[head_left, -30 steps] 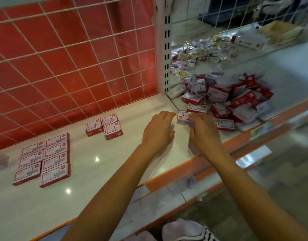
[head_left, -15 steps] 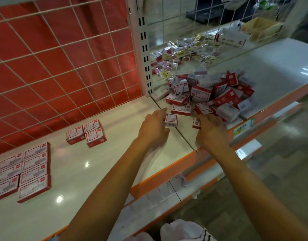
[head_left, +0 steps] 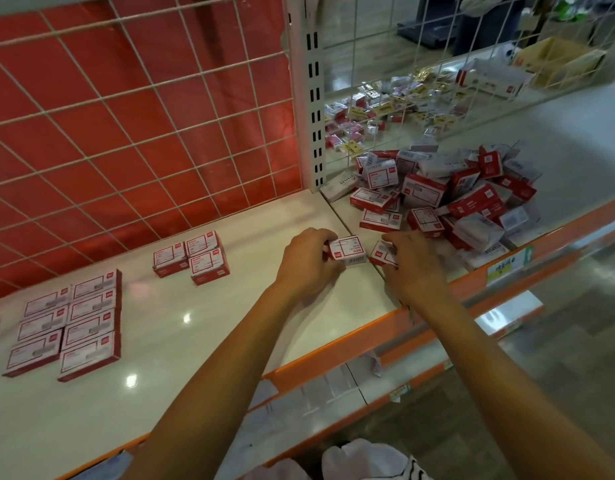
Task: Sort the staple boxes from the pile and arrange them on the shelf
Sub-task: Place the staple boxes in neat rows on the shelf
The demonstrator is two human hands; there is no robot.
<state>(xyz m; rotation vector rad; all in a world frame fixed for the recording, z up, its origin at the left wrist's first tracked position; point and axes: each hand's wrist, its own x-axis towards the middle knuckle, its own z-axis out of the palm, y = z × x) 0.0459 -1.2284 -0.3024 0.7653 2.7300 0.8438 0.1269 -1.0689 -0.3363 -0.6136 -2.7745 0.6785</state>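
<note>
A loose pile of red-and-white staple boxes [head_left: 448, 199] lies on the right half of the cream shelf [head_left: 202, 320]. My left hand [head_left: 308, 259] is shut on one small staple box [head_left: 347, 250] near the seam between the two shelf boards. My right hand [head_left: 411, 263] grips a second small box [head_left: 382, 253] at the pile's near edge. Three small boxes [head_left: 191, 256] stand grouped on the left board. Farther left, several larger boxes [head_left: 68, 323] lie flat in two neat columns.
A white wire grid over red backing [head_left: 136, 126] closes the shelf's rear. A perforated upright post [head_left: 313, 98] stands at the seam. Behind the right grid lies another heap of small packets [head_left: 385, 109]. An orange price rail [head_left: 437, 306] runs along the front edge.
My left hand has closed around the small box and lifted its edge. My right hand has taken hold of another box at the pile's edge. The view shifted slightly.
</note>
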